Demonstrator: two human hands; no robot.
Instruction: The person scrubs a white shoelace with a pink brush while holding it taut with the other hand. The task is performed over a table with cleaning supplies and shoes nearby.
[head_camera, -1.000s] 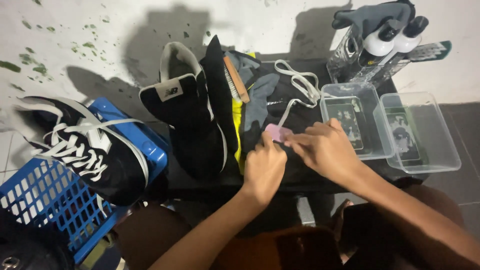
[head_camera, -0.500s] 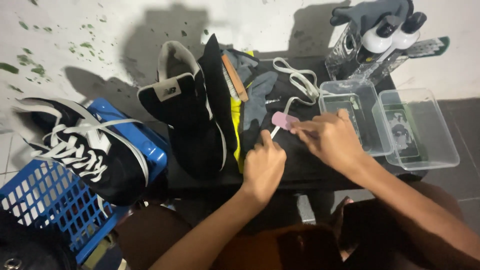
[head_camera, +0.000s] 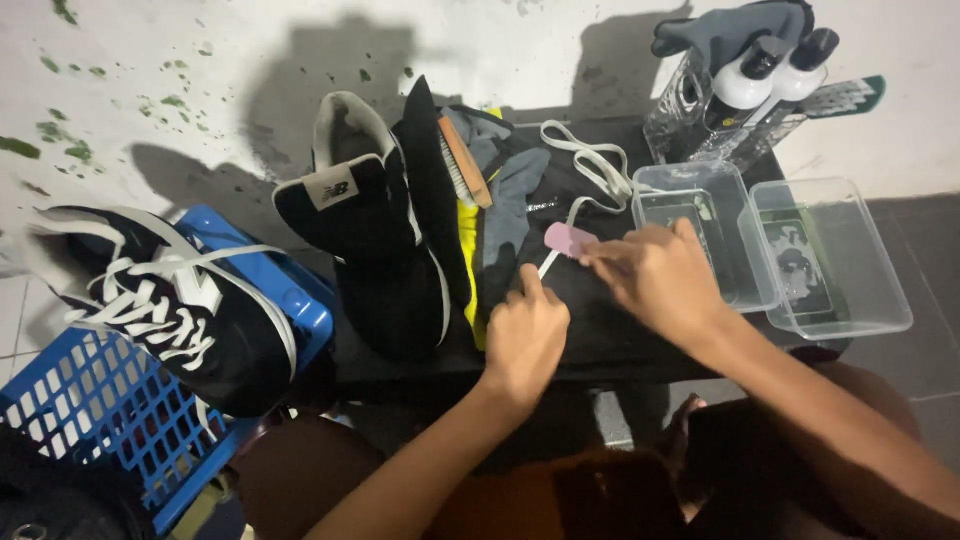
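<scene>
Fingers (head_camera: 600, 255) slid pink brush (head_camera: 568, 240) leftward

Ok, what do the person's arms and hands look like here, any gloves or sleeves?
Both are bare: no gloves on the left hand or the right hand, and no sleeves on either forearm as far as the frame shows. I see no watch, ring or wristband. Nails look short and unpainted.

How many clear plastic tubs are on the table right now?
2. One clear plastic tub sits just beyond the right hand; the second is beside it at the table's right edge.
</scene>
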